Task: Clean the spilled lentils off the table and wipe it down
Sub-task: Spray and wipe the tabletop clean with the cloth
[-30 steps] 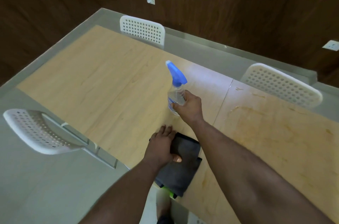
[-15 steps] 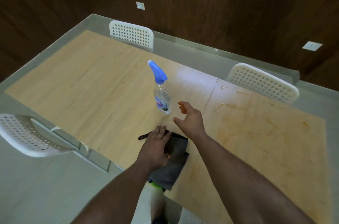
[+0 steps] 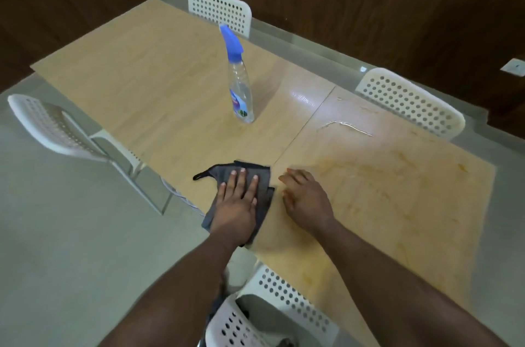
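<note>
Now I am leaning over the wooden table (image 3: 159, 68) that fills the middle of the frame, with white perforated chairs (image 3: 220, 10) showing at its edges. Orange-brown smears are streaking its right half, and I am seeing no loose lentils from here. At lower centre my left hand (image 3: 237, 199) is pressing flat, fingers straight, on the dark grey cloth (image 3: 262, 176) at the near table edge, one corner hanging over. Just beside it my right hand (image 3: 305, 199) is resting on the bare wood, fingers loosely bent, holding nothing. I am judging the cloth soft and light, likely to bunch, so a flat palm over its middle should steer it best. Up at centre the spray bottle (image 3: 240, 91) is standing upright and untouched, its clear body seeming nearly empty, though I cannot tell the level.
</note>
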